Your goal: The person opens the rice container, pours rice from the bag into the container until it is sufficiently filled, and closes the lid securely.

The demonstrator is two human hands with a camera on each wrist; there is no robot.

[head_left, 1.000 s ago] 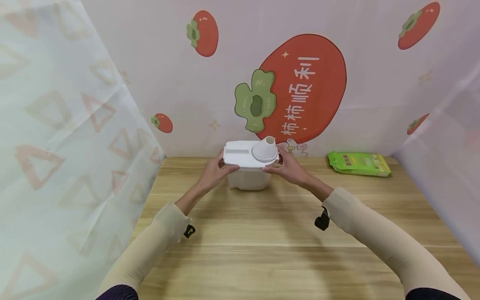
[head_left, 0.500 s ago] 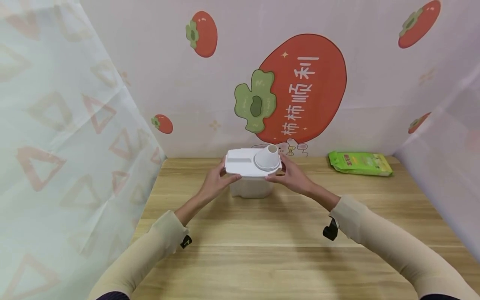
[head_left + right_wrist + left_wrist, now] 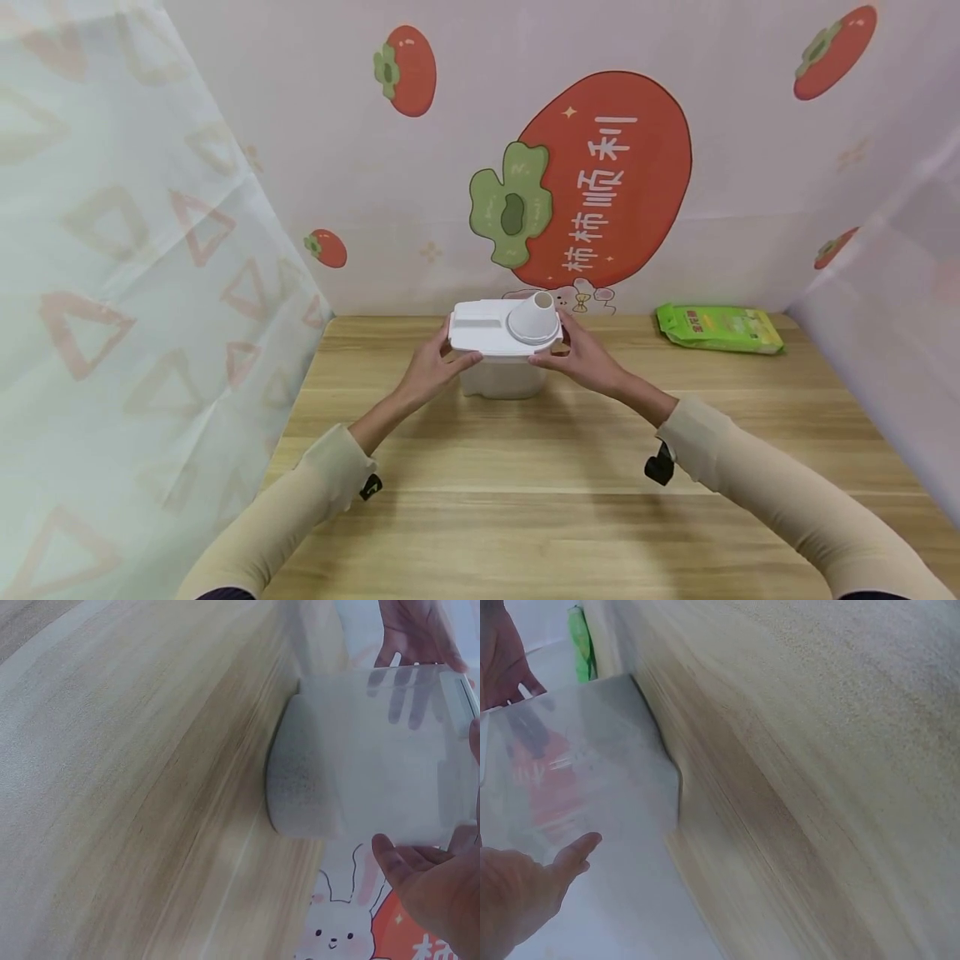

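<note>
A translucent white plastic storage container [image 3: 504, 379] stands upright at the back of the wooden table, its base at the tabletop. On top is a white lid [image 3: 480, 333] with a cone-shaped spout [image 3: 534, 318] at its right end. My left hand [image 3: 429, 367] holds the left end near the lid, thumb along the front rim. At the other end my right hand [image 3: 588, 360] holds it the same way. In the right wrist view, fingers of the left hand [image 3: 416, 634] show through the clear wall, and the lower part looks speckled inside.
A green and yellow packet [image 3: 720, 328] lies at the table's back right. Behind the container rises a wall covering [image 3: 420, 192] printed with persimmons. Another patterned sheet [image 3: 150, 333] borders the left side of the wooden table [image 3: 495, 500].
Both hands have brought the container slightly nearer to me and a little to the right, mostly in the first half second. Since then it has barely moved.
</note>
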